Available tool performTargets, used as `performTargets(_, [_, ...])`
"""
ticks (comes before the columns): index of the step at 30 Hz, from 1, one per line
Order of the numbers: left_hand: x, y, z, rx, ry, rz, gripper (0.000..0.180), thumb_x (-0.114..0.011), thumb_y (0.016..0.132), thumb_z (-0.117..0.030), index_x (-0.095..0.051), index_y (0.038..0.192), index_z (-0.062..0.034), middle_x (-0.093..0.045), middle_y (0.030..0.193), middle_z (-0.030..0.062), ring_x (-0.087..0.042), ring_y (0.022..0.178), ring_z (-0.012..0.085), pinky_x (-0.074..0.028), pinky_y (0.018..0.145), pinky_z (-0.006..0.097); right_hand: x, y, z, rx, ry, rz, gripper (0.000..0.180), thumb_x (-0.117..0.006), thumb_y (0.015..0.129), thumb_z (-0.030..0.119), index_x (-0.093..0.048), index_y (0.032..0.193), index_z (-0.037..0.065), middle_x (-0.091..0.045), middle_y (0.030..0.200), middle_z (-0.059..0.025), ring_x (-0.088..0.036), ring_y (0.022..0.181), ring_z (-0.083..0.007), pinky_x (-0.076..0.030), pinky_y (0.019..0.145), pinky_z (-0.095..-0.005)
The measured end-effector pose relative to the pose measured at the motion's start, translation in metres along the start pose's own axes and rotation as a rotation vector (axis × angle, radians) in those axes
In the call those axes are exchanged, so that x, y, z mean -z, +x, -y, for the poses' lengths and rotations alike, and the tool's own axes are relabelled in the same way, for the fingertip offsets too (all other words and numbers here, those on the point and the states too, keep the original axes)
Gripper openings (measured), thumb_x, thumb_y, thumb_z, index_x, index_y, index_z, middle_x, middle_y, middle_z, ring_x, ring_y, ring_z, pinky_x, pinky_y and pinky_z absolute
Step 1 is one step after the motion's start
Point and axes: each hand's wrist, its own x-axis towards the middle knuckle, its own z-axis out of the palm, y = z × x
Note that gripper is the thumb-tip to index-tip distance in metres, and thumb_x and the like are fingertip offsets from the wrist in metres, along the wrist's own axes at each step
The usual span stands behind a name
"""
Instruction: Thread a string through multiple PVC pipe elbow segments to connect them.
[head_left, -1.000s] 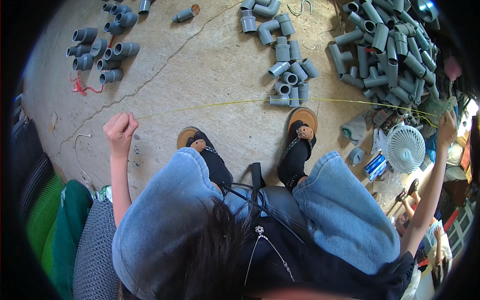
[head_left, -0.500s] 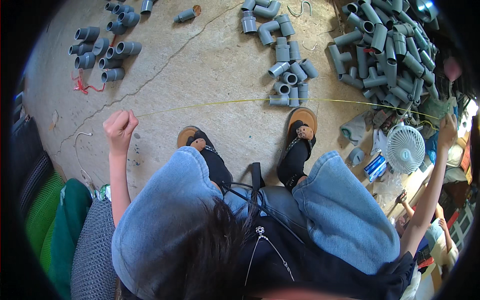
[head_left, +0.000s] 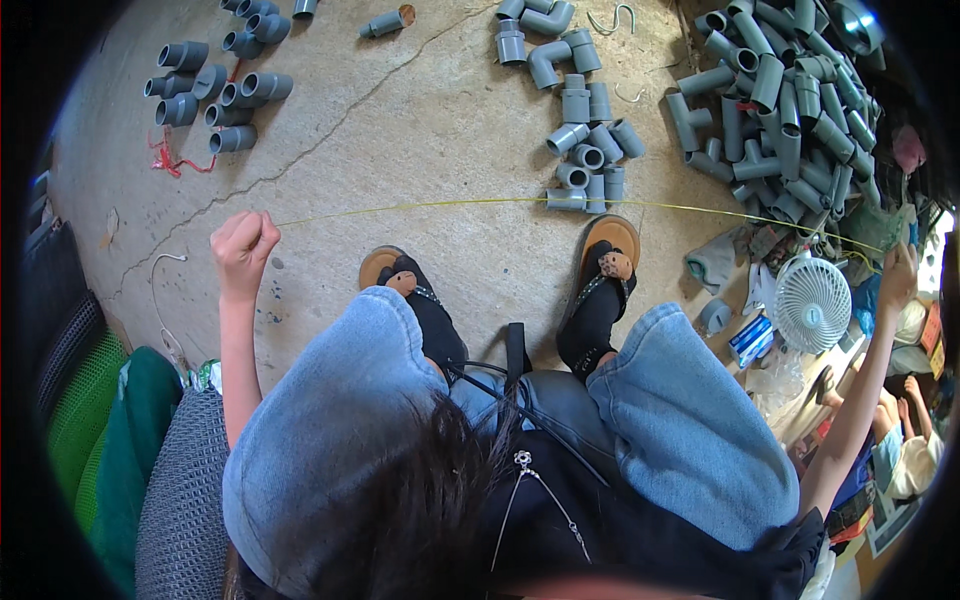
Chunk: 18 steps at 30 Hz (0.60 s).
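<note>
A thin yellow string (head_left: 470,203) is stretched across the view between my two fists, above the concrete floor. My left hand (head_left: 243,253) is closed around one end, out to the left of my knee. Far to the right, beside a white fan, my right hand (head_left: 898,275) grips the string's other end. Beyond the string's middle stands a group of grey pipe fittings (head_left: 590,160), some upright and some on their sides. Another set of grey fittings (head_left: 215,85) is laid out at the far left, next to red string.
A large heap of grey pipe fittings (head_left: 780,100) fills the far right. Near my right arm are the white fan (head_left: 812,300), a blue-and-white packet (head_left: 751,340) and a grey cap (head_left: 715,316). Mesh rolls (head_left: 185,490) stand at the left. Another person's arm (head_left: 912,405) shows at lower right.
The view has shifted slightly, so the floor items appear a little to the right. Both hands stay closed on the taut string. The other person at lower right has moved.
</note>
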Motion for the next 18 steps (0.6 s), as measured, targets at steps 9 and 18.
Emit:
performTargets(9, [-0.024,-0.022,0.029,0.235,0.011,-0.066,0.031,-0.059,0.076,-0.002,-0.034,0.058,-0.0001,-0.03,0.05,0.0071,-0.03,0.044,0.015,-0.026,0.043,0.029,0.024,0.024,0.031,0.116,0.119,-0.015,0.016,-0.052,0.083,0.019,-0.055,0.082,0.003,-0.057,0.081,-0.0131,-0.054,0.071,-0.0321,-0.043,0.063,-0.0377])
performTargets(18, [-0.005,-0.058,0.085,0.65,0.034,-0.193,0.042,-0.056,0.086,-0.017,-0.028,0.058,-0.0037,-0.022,0.054,-0.0035,-0.02,0.052,0.0057,-0.016,0.045,0.025,0.066,0.027,0.114,-0.189,0.615,0.079,0.038,-0.051,0.088,0.032,-0.049,0.073,-0.003,-0.038,0.057,-0.0091,-0.034,0.054,-0.0128,-0.032,0.052,-0.0292])
